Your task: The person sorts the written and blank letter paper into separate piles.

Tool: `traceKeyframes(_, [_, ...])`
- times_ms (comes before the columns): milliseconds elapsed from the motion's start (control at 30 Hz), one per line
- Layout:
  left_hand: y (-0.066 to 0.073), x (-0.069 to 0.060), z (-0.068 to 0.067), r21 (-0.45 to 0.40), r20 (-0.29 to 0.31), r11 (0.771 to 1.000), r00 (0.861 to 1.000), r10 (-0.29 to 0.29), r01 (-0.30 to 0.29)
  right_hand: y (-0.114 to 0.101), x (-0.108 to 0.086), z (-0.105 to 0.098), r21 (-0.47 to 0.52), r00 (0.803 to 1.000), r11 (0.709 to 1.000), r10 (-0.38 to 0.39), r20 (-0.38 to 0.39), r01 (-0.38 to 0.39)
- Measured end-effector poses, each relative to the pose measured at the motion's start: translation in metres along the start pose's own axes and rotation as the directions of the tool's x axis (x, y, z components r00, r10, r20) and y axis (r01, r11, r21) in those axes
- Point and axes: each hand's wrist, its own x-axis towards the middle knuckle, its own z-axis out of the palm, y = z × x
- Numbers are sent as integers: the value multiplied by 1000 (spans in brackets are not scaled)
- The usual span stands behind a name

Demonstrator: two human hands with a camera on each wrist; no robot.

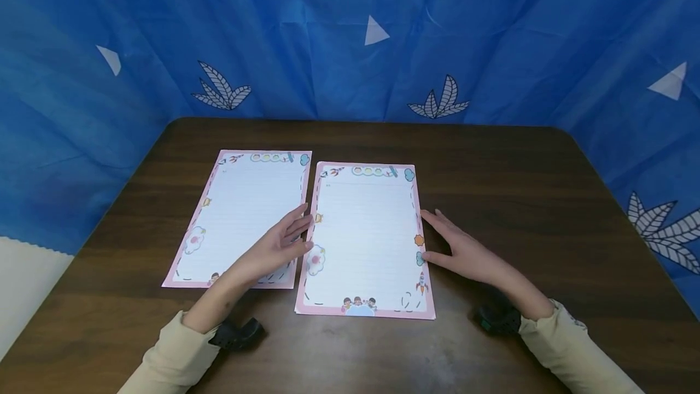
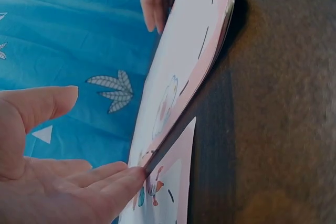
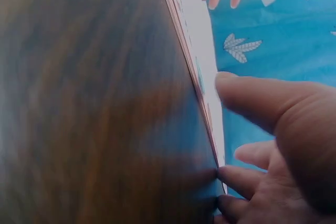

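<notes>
A stack of lined writing paper (image 1: 366,242) with a pink cartoon border lies on the table; its layered edge shows in both wrist views. At its left edge my left hand (image 1: 276,249) rests with fairly straight fingers, the fingertips at the paper's side. My right hand (image 1: 462,253) is at the right edge, thumb and fingertips touching or very near it. A matching sheet of paper (image 1: 248,205) lies to the left, slightly farther back, partly covered by my left hand and forearm. Neither hand pinches any paper.
Both papers lie on a dark brown wooden table (image 1: 503,187) with rounded far corners. A blue curtain (image 1: 328,35) printed with leaves and white triangles hangs behind and at the sides. Black wrist devices (image 1: 237,334) sit under the sleeve cuffs.
</notes>
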Motion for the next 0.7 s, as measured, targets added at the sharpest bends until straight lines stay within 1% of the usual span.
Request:
traceKeyframes(100, [-1, 1, 0, -31, -13, 1000, 1000, -2, 2, 1, 0, 3, -27, 998, 998, -54, 19, 55])
traceKeyframes(167, [-2, 2, -1, -74, -32, 997, 999, -16, 13, 1, 0, 5, -46, 996, 995, -82, 18, 83])
traceKeyframes(267, [-2, 3, -2, -172, -73, 984, 995, -64, 50, 1, 0, 7, -61, 995, 993, -103, 15, 103])
traceKeyframes(367, [-3, 4, -3, -250, -111, 964, 986, -122, 91, 1, 0, 8, -70, 994, 992, -107, 15, 108])
traceKeyframes(467, [-2, 5, -4, -270, -121, 956, 981, -149, 112, 1, 1, 8, -72, 994, 992, -106, 16, 107])
traceKeyframes(633, [-2, 7, -3, -272, -102, 955, 984, -147, 114, 1, 0, 8, -72, 995, 992, -97, 20, 99])
traceKeyframes(700, [-2, 6, -3, -256, -98, 959, 984, -148, 118, 1, 0, 8, -72, 995, 993, -96, 21, 98])
